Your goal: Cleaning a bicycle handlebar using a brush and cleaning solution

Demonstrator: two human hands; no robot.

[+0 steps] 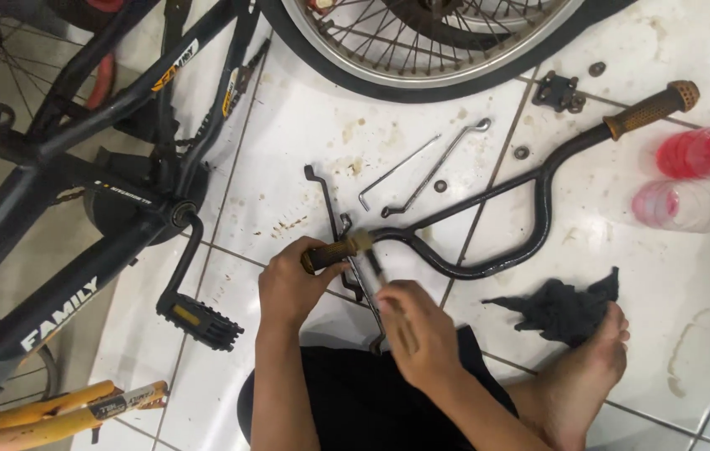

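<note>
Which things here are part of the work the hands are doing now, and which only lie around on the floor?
In use:
- left hand holding the handlebar by its near grip
- right hand, blurred, with a brush

Lying about:
- black rag
- thin rods
- washers
- bracket
- red plastic cups
- bicycle frame
- wheel

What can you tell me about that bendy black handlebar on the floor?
The handlebar is a dark, shiny metal tube bent in curves, lying flat on the white tile floor. It has a brownish rubber grip at each end. The left hand grasps the near grip; the blurred right hand is just beside it.
</note>
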